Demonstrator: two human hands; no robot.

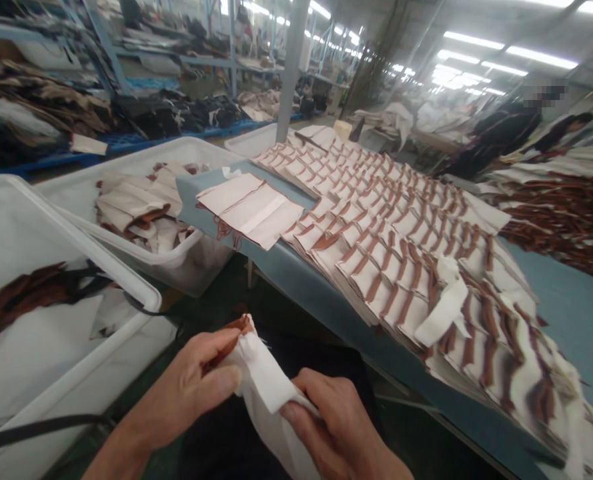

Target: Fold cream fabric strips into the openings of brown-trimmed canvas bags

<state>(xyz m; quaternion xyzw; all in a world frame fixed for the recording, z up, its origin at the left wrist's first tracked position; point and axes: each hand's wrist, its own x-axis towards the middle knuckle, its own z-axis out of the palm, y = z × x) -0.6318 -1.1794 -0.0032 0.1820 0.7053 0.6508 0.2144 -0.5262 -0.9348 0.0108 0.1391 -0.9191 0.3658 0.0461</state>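
Note:
Both my hands hold one white fabric piece with a brown edge point(263, 383) low in front of me, below the table edge. My left hand point(196, 387) pinches its upper brown end between thumb and fingers. My right hand point(333, 427) grips the lower white part with curled fingers. On the blue-grey table point(321, 293) to the right lie long overlapping rows of similar white and brown pieces point(401, 233). A small separate stack of pieces point(251, 210) rests near the table's left corner.
A white plastic bin point(141, 293) stands at my left, holding brown and white scraps. A second white bin point(76, 193) behind it holds loose pieces. Another pile of brown pieces point(561, 213) lies far right. People point(506, 133) work in the background near shelves.

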